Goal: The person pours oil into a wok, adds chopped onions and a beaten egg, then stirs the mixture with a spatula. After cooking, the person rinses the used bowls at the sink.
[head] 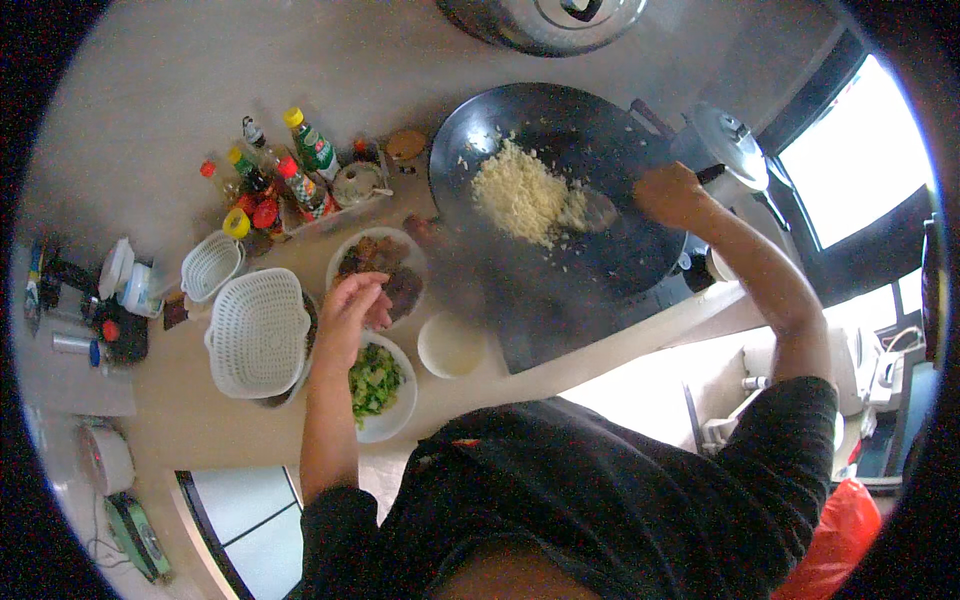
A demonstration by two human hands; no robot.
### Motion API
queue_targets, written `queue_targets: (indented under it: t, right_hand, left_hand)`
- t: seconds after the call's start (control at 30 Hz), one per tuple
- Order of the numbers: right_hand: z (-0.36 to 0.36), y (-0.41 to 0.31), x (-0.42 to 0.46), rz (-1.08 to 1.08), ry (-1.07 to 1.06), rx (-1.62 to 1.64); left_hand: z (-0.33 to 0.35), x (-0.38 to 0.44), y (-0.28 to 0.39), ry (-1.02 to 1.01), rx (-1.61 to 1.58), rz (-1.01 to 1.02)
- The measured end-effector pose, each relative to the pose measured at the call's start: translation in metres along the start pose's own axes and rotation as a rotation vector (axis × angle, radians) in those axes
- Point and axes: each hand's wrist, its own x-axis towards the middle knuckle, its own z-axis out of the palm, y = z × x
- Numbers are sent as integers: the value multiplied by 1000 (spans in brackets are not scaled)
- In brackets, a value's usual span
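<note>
My right hand (671, 196) is closed around the dark handle of a wok spatula (598, 211), over the right side of a large dark wok (615, 255). The blade lies against a heap of pale, rice-like grains (521, 191), with stray grains scattered around it. Above the near edge of a plate of dark brown food (401, 289) hovers my left hand (351, 311); its fingers are loosely bent and apart, with nothing seen in them. Just below that hand is a white bowl (409, 401) of chopped green vegetables (375, 381). A pale round bowl (452, 345) stands between these dishes and the stove.
White plastic baskets (259, 334) stand left of my left hand. Several sauce bottles (311, 146) crowd a tray behind. A lidded pot (724, 146) sits right of the wok, and a large metal lid (555, 22) is beyond it. Steam hazes the stove's near edge.
</note>
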Motion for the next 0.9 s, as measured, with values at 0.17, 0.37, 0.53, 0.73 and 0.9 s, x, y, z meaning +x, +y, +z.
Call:
queue_targets:
  t: [0.17, 0.37, 0.53, 0.73, 0.9]
  right_hand:
    - [-30, -23, 0, -223, -48, 319]
    - [8, -35, 54, -132, 79, 391]
    - [-69, -72, 8, -296, 10, 294]
    - [-61, -64, 116, 100, 106, 405]
    - [-68, -15, 70, 142, -370, 745]
  left_hand:
    - [-6, -5, -3, 74, -17, 6]
    - [4, -7, 13, 5, 38, 7]
    - [-22, -18, -2, 117, -27, 13]
    - [6, 1, 12, -14, 23, 37]
    - [-29, -22, -14, 68, -92, 0]
